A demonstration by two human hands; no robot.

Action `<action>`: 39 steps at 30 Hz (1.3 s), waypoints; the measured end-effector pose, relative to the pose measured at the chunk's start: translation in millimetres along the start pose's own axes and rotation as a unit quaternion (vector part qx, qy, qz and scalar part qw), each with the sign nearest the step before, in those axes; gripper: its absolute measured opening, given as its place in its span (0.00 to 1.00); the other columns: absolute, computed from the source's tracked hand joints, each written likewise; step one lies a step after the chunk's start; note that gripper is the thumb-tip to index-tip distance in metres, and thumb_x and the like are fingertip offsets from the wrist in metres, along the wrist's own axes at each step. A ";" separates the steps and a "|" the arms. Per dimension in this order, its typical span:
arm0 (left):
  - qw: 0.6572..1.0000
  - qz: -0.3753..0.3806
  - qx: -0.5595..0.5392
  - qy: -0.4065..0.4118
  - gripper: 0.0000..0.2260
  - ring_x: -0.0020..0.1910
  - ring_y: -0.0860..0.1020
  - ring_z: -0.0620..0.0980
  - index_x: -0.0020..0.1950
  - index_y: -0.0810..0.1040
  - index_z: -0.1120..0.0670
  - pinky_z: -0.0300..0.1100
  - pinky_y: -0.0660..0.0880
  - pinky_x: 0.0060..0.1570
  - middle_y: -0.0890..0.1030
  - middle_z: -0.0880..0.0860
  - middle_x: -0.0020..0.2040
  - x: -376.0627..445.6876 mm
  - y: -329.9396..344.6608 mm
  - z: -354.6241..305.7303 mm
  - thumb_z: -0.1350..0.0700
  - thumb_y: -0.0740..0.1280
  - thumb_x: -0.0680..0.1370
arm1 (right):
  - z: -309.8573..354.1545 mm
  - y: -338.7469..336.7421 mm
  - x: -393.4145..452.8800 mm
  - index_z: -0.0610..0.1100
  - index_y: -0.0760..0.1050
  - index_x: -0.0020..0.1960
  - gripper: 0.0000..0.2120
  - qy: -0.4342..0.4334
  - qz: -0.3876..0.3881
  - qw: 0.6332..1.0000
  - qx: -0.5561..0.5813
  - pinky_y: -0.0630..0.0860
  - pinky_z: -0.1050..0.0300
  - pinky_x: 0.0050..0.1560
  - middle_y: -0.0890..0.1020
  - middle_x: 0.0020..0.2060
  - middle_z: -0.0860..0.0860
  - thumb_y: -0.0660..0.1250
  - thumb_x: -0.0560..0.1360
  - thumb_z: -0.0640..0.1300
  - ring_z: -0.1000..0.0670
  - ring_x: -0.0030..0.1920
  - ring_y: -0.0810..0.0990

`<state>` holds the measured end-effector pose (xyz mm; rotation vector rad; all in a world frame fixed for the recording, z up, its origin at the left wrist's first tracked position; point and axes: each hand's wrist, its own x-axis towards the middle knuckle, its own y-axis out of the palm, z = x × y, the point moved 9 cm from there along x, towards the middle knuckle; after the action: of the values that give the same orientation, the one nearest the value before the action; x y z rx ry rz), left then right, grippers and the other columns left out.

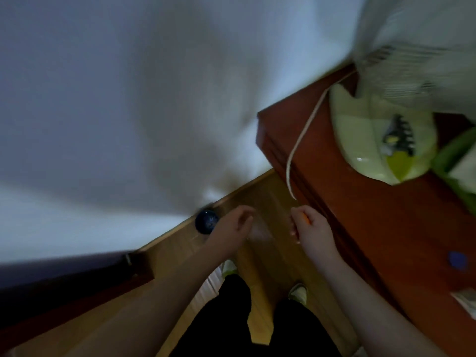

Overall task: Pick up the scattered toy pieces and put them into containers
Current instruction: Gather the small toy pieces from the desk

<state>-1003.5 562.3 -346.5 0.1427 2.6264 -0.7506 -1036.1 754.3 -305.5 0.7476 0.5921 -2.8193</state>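
The frame is blurred by motion. A dark blue ball [206, 220] lies on the wooden floor against the wall's skirting. My left hand [233, 226] hovers just right of the ball, fingers loosely curled, holding nothing that I can see. My right hand [307, 225] is curled over the floor beside the red-brown cabinet, and a small orange piece [306, 219] shows between its fingers. A small blue piece [457, 259] lies on the cabinet top at the right.
A red-brown wooden cabinet [360, 215] fills the right side. On it stands a pale green fan [373, 140] whose cord [296, 150] hangs down the cabinet's side. A green container [453, 153] sits at the right edge. My legs and feet stand on the floor below.
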 end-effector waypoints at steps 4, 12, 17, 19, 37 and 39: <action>0.983 0.062 0.093 0.144 0.14 0.55 0.75 0.41 0.66 0.72 0.49 0.36 0.71 0.54 0.76 0.45 0.56 -7.5 21.4 -86.5 0.50 0.59 0.81 | -4.8 -62.8 -28.3 0.48 0.77 0.41 0.13 0.006 -0.082 0.997 -0.012 0.72 0.52 0.33 0.79 0.29 0.48 0.61 0.80 0.52 0.51 0.28 0.76; 0.845 0.145 0.332 0.394 0.18 0.63 0.72 0.47 0.69 0.70 0.50 0.44 0.67 0.64 0.75 0.49 0.64 -32.8 114.0 -198.3 0.46 0.55 0.81 | -63.5 -169.9 -102.6 0.47 0.78 0.42 0.13 0.075 -0.205 0.974 0.060 0.72 0.52 0.32 0.81 0.33 0.46 0.61 0.80 0.51 0.49 0.30 0.77; 0.799 0.191 0.388 0.417 0.19 0.68 0.68 0.48 0.70 0.69 0.49 0.47 0.64 0.68 0.72 0.49 0.67 -43.9 178.9 -220.7 0.45 0.53 0.82 | -111.0 -221.0 -144.4 0.47 0.79 0.42 0.13 0.109 -0.246 0.956 0.116 0.71 0.51 0.33 0.80 0.32 0.47 0.62 0.80 0.52 0.49 0.31 0.77; 0.786 0.207 0.403 0.421 0.19 0.68 0.68 0.49 0.70 0.69 0.49 0.49 0.65 0.67 0.71 0.50 0.68 -48.5 206.3 -223.2 0.45 0.53 0.81 | -131.8 -240.7 -159.0 0.48 0.79 0.41 0.14 0.120 -0.260 0.949 0.132 0.71 0.52 0.32 0.80 0.32 0.48 0.62 0.80 0.52 0.48 0.32 0.77; 0.748 0.197 0.502 0.387 0.23 0.68 0.68 0.54 0.74 0.63 0.50 0.49 0.68 0.63 0.67 0.53 0.71 -20.9 346.6 -281.7 0.48 0.58 0.80 | -221.4 -344.0 -191.5 0.51 0.79 0.47 0.10 0.142 -0.260 0.933 0.203 0.69 0.57 0.30 0.80 0.33 0.48 0.61 0.80 0.51 0.51 0.30 0.76; 0.738 0.196 0.512 0.393 0.24 0.70 0.65 0.54 0.76 0.61 0.50 0.50 0.68 0.65 0.65 0.53 0.73 -16.1 352.2 -284.2 0.48 0.59 0.80 | -226.6 -347.5 -192.7 0.50 0.79 0.47 0.10 0.151 -0.267 0.926 0.218 0.70 0.57 0.29 0.80 0.33 0.47 0.60 0.80 0.50 0.51 0.29 0.76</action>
<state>-1016.8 1011.5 -290.7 1.5521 2.2536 -2.2336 -859.2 1174.9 -272.8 1.2903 0.2158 -3.4274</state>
